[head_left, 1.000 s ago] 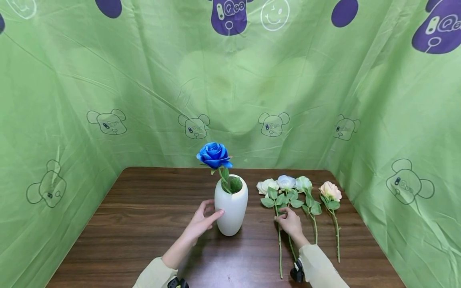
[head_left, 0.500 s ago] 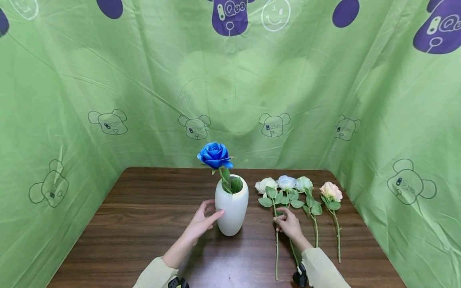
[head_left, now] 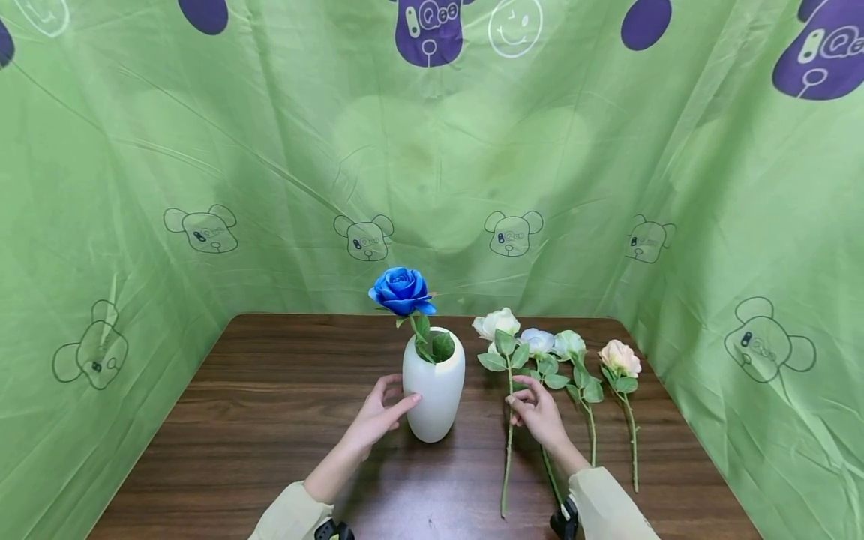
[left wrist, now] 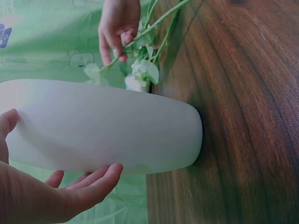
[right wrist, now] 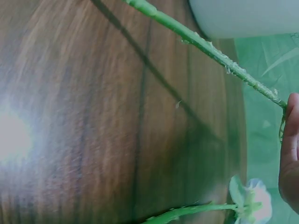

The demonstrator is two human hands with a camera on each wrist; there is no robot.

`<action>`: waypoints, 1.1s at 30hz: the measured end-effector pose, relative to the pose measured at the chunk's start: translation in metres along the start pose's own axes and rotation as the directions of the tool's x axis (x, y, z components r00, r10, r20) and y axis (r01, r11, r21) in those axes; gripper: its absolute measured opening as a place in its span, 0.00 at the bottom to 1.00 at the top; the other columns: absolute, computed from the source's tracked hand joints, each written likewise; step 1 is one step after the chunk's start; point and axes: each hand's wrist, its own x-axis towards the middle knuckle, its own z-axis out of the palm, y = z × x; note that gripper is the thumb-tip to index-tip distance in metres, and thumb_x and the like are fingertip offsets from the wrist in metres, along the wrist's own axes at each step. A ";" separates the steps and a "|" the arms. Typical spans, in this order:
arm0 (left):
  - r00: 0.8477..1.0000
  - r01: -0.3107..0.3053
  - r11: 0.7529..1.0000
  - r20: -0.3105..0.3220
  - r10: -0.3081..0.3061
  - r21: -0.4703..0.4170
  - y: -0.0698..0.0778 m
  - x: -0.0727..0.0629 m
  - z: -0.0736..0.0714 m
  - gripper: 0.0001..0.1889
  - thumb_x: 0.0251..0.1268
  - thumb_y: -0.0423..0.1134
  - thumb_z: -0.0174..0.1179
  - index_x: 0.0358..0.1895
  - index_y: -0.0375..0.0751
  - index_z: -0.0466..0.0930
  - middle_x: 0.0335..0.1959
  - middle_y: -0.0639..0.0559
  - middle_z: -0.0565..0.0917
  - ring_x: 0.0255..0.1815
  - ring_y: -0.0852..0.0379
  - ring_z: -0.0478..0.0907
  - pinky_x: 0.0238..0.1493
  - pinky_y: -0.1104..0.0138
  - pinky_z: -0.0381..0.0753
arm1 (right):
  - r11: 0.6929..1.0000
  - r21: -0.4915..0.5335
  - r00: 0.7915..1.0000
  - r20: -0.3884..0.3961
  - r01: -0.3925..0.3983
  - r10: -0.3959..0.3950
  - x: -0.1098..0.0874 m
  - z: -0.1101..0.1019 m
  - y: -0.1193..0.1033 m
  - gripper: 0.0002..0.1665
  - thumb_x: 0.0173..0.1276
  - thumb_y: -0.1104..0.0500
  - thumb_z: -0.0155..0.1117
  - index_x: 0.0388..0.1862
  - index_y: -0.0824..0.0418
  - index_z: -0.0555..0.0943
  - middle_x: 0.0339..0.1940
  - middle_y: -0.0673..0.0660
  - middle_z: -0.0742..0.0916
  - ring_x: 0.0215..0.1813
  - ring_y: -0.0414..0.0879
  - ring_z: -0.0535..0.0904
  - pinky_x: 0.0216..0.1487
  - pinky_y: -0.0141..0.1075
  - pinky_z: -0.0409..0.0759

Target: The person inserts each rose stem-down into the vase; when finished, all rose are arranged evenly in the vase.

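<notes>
A white vase (head_left: 434,397) stands upright on the table, with a blue rose (head_left: 402,291) leaning left out of its mouth. My left hand (head_left: 376,416) holds the vase's left side, thumb in front and fingers round the back; the left wrist view shows the fingertips against the vase wall (left wrist: 107,126). To the right of the vase, my right hand (head_left: 538,412) pinches the stem of a white rose (head_left: 496,324) between thumb and fingers. In the right wrist view that stem (right wrist: 205,49) is above the tabletop, apart from its shadow.
Right of the white rose lie a pale blue rose (head_left: 538,342), a pale green-white rose (head_left: 569,345) and a peach rose (head_left: 620,358), stems toward me. Behind the brown wooden table (head_left: 270,390) hangs a green printed cloth (head_left: 283,150), which also covers both sides.
The white rose has risen from the table and shifted left and away from the other roses, with my right hand on its stem. My left hand and the vase stay put.
</notes>
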 end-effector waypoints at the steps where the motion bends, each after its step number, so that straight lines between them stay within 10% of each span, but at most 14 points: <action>1: 1.000 0.000 1.000 0.001 0.000 -0.001 0.005 -0.003 0.000 0.31 0.56 0.46 0.60 0.59 0.35 0.59 0.56 0.32 0.66 0.43 0.48 0.73 0.35 0.59 0.72 | 1.000 0.012 1.000 0.001 0.008 -0.008 0.000 0.001 -0.002 0.24 0.58 0.73 0.57 0.54 0.67 0.67 0.34 0.75 0.77 0.16 0.48 0.75 0.18 0.35 0.74; 18: 1.000 -0.005 1.000 -0.015 0.005 0.016 -0.014 0.007 0.000 0.33 0.53 0.50 0.61 0.58 0.39 0.60 0.56 0.35 0.67 0.43 0.49 0.73 0.36 0.57 0.72 | 0.942 0.144 0.952 -0.083 0.304 -0.295 -0.003 0.008 -0.044 0.24 0.59 0.74 0.56 0.54 0.70 0.65 0.33 0.73 0.78 0.17 0.49 0.76 0.19 0.36 0.75; 25: 1.000 0.002 1.000 -0.017 -0.002 0.006 -0.013 0.007 0.000 0.33 0.53 0.50 0.61 0.59 0.39 0.60 0.56 0.36 0.66 0.44 0.49 0.73 0.36 0.57 0.71 | 0.812 0.320 0.872 -0.190 0.489 -0.450 0.007 0.009 -0.042 0.22 0.59 0.71 0.56 0.53 0.66 0.66 0.31 0.63 0.81 0.18 0.44 0.76 0.19 0.30 0.73; 29: 1.000 -0.003 1.000 -0.013 0.003 0.003 -0.012 0.006 0.000 0.33 0.54 0.49 0.60 0.59 0.38 0.59 0.56 0.35 0.66 0.44 0.49 0.73 0.35 0.57 0.71 | 0.779 0.411 0.879 -0.274 0.474 -0.391 0.000 0.009 -0.068 0.23 0.58 0.71 0.58 0.53 0.68 0.65 0.30 0.63 0.80 0.17 0.45 0.75 0.19 0.31 0.73; 33: 1.000 -0.004 1.000 -0.013 0.004 -0.002 -0.012 0.006 0.000 0.33 0.54 0.49 0.60 0.59 0.38 0.59 0.57 0.34 0.66 0.44 0.48 0.73 0.35 0.56 0.71 | 0.687 0.540 0.874 -0.310 0.486 -0.375 0.028 -0.010 -0.034 0.25 0.59 0.74 0.55 0.56 0.66 0.62 0.32 0.65 0.80 0.18 0.50 0.76 0.20 0.35 0.75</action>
